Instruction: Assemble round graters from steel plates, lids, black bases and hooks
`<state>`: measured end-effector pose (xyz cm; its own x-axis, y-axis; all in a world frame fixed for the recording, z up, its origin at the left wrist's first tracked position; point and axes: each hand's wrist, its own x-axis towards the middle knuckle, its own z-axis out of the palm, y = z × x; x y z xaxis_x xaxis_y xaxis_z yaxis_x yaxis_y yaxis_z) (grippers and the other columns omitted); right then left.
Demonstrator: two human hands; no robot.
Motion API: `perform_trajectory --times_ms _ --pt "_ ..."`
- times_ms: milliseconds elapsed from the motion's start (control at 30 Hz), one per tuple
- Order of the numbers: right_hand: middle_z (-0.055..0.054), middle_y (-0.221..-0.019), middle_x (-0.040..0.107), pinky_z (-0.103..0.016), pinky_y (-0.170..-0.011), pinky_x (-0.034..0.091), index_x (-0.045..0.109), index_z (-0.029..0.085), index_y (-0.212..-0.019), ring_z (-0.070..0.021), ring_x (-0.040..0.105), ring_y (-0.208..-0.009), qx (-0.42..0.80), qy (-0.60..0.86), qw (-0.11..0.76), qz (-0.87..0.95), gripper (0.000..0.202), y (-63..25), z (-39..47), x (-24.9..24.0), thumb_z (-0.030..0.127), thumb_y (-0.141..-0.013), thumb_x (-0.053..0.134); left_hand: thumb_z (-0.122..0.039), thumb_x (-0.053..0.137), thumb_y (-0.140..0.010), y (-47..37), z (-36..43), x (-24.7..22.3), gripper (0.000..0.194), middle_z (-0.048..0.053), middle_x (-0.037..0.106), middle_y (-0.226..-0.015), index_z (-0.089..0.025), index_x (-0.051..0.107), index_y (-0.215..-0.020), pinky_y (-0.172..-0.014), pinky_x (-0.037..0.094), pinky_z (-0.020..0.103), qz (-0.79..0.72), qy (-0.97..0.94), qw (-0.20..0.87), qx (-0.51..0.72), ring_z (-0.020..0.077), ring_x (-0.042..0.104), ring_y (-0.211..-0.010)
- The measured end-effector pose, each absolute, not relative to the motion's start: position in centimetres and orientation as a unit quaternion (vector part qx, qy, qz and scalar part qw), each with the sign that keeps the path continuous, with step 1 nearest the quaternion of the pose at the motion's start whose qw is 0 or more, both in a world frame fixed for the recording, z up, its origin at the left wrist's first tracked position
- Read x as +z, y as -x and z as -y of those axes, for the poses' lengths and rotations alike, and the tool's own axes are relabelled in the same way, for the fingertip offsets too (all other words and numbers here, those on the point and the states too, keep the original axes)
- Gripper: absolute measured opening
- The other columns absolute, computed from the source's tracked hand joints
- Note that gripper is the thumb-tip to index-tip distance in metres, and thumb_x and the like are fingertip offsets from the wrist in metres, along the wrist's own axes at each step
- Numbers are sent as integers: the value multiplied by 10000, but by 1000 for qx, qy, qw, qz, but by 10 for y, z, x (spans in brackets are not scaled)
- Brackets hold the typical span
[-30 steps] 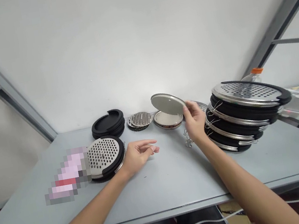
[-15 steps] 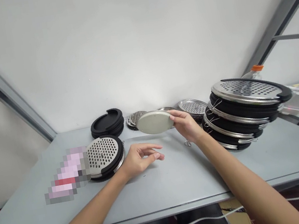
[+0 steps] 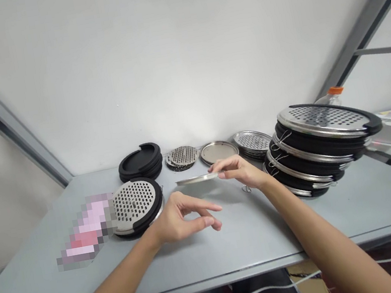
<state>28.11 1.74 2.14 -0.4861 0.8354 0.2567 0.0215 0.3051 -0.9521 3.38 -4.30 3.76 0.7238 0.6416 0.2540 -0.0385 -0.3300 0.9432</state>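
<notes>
My right hand point(image 3: 235, 169) grips the right edge of a thin round metal plate point(image 3: 196, 179), seen nearly edge-on above the table. My left hand point(image 3: 188, 216) hovers in front of it with fingers apart, holding nothing. Left of that hand lies a round perforated metal disc in a black rim point(image 3: 136, 205). Behind the held plate are small perforated discs point(image 3: 184, 155) and a plain round metal plate point(image 3: 219, 151). A small wire ring or clip point(image 3: 246, 188) lies on the table under my right wrist.
Black round rims point(image 3: 140, 161) are stacked at the back left, and perforated metal lids point(image 3: 253, 141) at the back right. A tall leaning stack of rimmed discs point(image 3: 325, 143) stands at right, before an orange-capped bottle point(image 3: 335, 94). A blurred pink item point(image 3: 91, 220) lies at left.
The metal plate has come down closer to the table and tipped from showing its flat face to nearly edge-on. My left hand has shifted slightly nearer, its fingers spread wider.
</notes>
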Motion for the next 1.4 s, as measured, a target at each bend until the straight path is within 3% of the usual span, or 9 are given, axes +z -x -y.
perform_trajectory --times_ms 167,567,667,767,867,1000,1100,1233,1400 --pt "-42 -899 692 -366 -837 465 743 200 -846 -183 607 -859 539 259 274 753 150 -281 -16 24 259 -709 722 -231 635 -812 -30 45 41 299 87 751 -808 -204 694 -1104 -835 539 386 -159 -760 578 251 226 720 -774" --pt "9 -738 674 -265 -667 464 729 190 -955 -131 580 -665 500 309 165 793 326 -272 -11 20 229 -632 750 -210 652 -820 -35 44 39 225 81 750 -770 -167 710 -1033 -735 556 338 -203 -719 579 326 217 717 -738" --pt "12 -714 657 -259 -659 459 720 173 -964 -130 580 -664 505 310 147 792 350 -268 -8 19 243 -623 760 -233 655 -829 -37 38 31 291 98 751 -849 -152 675 -1109 -783 546 350 -211 -703 565 377 234 712 -829" --pt "6 -699 653 -279 -693 473 701 165 -1021 -145 604 -695 499 312 133 797 395 -264 -5 19 235 -635 751 -305 582 -887 -39 29 23 382 142 694 -1100 -142 596 -1231 -948 469 443 -182 -648 599 435 276 654 -1028" --pt "-14 -728 671 -302 -739 481 687 161 -1058 -169 631 -763 492 313 131 802 424 -260 -2 19 216 -642 744 -347 518 -915 -40 22 17 403 166 686 -1102 -104 594 -1227 -976 429 506 -151 -601 638 458 307 643 -1037" --pt "-28 -740 683 -303 -734 484 706 156 -948 -180 632 -783 480 303 162 807 282 -255 0 16 230 -676 720 -378 500 -911 -40 21 15 420 173 703 -1052 -80 627 -1179 -962 432 506 -155 -564 662 468 322 647 -1022" --pt "-43 -808 694 -304 -731 487 697 146 -898 -172 629 -763 456 300 240 803 178 -251 -1 15 224 -747 646 -398 497 -907 -42 21 15 446 178 705 -1044 -76 616 -1193 -952 439 508 -155 -555 669 470 322 656 -1003" --pt "-69 -964 695 -341 -821 479 683 158 -997 -196 626 -885 437 293 367 767 248 -250 -5 13 187 -765 600 -404 496 -909 -43 20 13 456 187 699 -1057 -72 603 -1204 -940 448 504 -162 -559 655 482 329 645 -1029" --pt "-56 -939 684 -347 -812 470 698 188 -964 -194 613 -904 440 273 441 733 225 -250 -7 10 191 -764 593 -400 451 -934 -42 18 9 453 179 692 -1080 -92 575 -1242 -920 454 495 -174 -579 630 488 329 624 -1069"
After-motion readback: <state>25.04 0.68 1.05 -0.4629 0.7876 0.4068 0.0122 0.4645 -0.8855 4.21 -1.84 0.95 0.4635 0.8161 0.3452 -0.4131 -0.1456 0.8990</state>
